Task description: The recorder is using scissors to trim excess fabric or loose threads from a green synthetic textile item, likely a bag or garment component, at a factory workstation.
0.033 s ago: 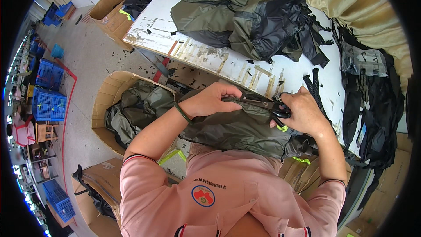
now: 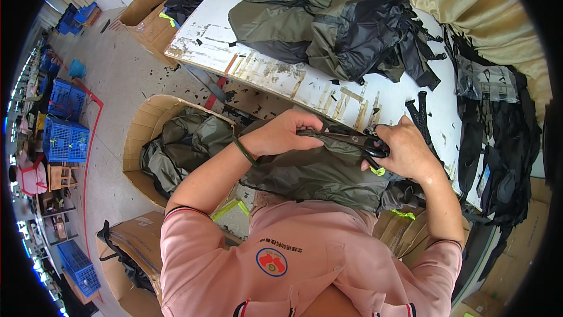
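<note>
An olive-green garment [image 2: 316, 173] lies bunched in front of my chest, against the near edge of a worn white table [image 2: 410, 100]. My left hand [image 2: 281, 132] is closed on the left end of its dark zipper edge [image 2: 334, 136]. My right hand [image 2: 407, 150] grips the other end, and the edge is stretched between the two hands. A small black object [image 2: 375, 148] shows in the right hand's fingers; I cannot tell what it is. A yellow-green tag [image 2: 378, 171] hangs just below that hand.
A heap of olive and black garments [image 2: 328, 18] covers the far side of the table, with beige cloth [image 2: 469, 0] behind. Black straps and bags [image 2: 504, 141] hang at the right. An open cardboard box [image 2: 146, 117] of olive garments stands at my left. Blue crates [image 2: 64, 135] line the floor.
</note>
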A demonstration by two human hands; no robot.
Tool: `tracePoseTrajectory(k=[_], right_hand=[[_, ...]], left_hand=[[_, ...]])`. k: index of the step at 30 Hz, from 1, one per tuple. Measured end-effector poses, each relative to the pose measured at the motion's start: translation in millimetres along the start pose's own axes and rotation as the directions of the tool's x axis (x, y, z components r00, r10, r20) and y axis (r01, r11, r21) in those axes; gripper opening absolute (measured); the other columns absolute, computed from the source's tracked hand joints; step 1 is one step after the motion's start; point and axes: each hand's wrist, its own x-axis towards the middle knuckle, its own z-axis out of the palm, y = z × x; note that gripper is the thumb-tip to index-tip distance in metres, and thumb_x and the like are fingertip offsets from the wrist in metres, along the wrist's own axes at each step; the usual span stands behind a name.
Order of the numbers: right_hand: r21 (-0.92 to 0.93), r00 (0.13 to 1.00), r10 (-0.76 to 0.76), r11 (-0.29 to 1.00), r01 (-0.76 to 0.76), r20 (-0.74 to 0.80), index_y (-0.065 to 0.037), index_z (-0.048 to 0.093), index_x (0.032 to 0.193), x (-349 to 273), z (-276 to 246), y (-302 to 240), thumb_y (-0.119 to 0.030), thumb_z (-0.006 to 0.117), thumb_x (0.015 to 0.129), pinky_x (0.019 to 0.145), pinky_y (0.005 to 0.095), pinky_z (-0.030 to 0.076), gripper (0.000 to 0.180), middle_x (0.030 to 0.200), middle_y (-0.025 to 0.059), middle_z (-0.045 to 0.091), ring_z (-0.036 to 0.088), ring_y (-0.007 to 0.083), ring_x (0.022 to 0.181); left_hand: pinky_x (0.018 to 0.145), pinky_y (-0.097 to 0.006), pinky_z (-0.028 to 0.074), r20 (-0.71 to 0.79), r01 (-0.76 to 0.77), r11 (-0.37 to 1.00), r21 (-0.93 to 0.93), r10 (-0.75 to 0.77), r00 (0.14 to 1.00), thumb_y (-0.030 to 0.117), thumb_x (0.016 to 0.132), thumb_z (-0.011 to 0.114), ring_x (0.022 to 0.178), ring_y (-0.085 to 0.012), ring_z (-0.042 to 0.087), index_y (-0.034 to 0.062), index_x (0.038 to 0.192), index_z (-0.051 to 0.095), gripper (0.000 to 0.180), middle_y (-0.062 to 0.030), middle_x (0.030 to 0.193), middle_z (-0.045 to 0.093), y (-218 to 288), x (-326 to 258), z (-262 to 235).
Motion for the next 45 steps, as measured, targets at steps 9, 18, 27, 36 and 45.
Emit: tracePoseTrajectory(k=[9, 18, 27, 36, 45], right_hand=[[0.049, 1.0, -0.009, 0.999, 0.01, -0.019, -0.004, 0.059, 0.074, -2.4, 0.1, -2.6, -0.045, 0.08, 0.066, 0.077, 0.037, 0.04, 0.047, 0.065, 0.0152, 0.063, 0.061, 0.0334, 0.067], [0.009, 1.0, 0.007, 1.0, -0.007, 0.007, -0.003, 0.059, 0.074, -2.2, 1.5, -7.5, -0.043, 0.079, 0.068, 0.077, 0.0366, 0.04, 0.045, 0.065, 0.0158, 0.062, 0.061, 0.0337, 0.065], [0.157, 1.0, 0.01, 0.988, -0.009, -0.002, -0.001, 0.057, 0.076, -10.6, 28.9, 14.6, -0.03, 0.077, 0.073, 0.069, 0.043, 0.046, 0.035, 0.069, 0.0205, 0.059, 0.056, 0.0403, 0.067], [0.507, 0.989, 0.139, 0.856, -0.098, -0.043, 0.002, 0.051, 0.073, -41.7, 74.8, 52.9, -0.015, 0.077, 0.075, 0.056, 0.0367, 0.04, 0.031, 0.065, 0.0191, 0.048, 0.041, 0.0338, 0.057], [0.255, 0.966, 0.161, 0.961, -0.107, -0.201, -0.005, 0.057, 0.075, -15.5, 28.6, 16.5, -0.038, 0.086, 0.064, 0.071, 0.0373, 0.04, 0.045, 0.069, 0.0091, 0.061, 0.058, 0.0311, 0.069]], left_hand=[[0.088, -0.023, 0.045, 0.044, 0.017, 1.0, 0.007, -0.018, 0.999, 0.0, 0.084, 0.069, 0.097, -0.0073, 0.058, 0.0008, 0.11, 0.065, 0.027, -0.0008, 0.102, 0.064, 7.3, 1.4, 3.4], [0.085, -0.024, 0.046, 0.068, 0.02, 0.999, 0.044, -0.023, 0.997, 0.004, 0.084, 0.069, 0.093, -0.0067, 0.058, 0.0007, 0.11, 0.065, 0.027, -0.0014, 0.101, 0.067, 6.3, 4.3, 4.6], [0.082, -0.027, 0.046, 0.097, -0.057, 0.918, 0.392, 0.021, 0.995, 0.013, 0.081, 0.076, 0.095, -0.0101, 0.058, 0.0026, 0.114, 0.063, 0.037, -0.0026, 0.103, 0.065, 22.5, 1.6, -0.9], [0.081, -0.025, 0.049, -0.263, 0.096, 0.972, 0.213, -0.037, 0.964, 0.013, 0.084, 0.073, 0.094, -0.009, 0.06, -0.0012, 0.114, 0.061, 0.035, -0.0038, 0.101, 0.066, -3.0, -43.2, -47.1], [0.091, -0.025, 0.047, -0.197, 0.025, 0.972, -0.232, -0.072, 0.978, -0.001, 0.085, 0.065, 0.103, -0.0099, 0.06, -0.0004, 0.127, 0.057, 0.042, -0.0033, 0.114, 0.065, 8.6, -45.2, -22.6]])
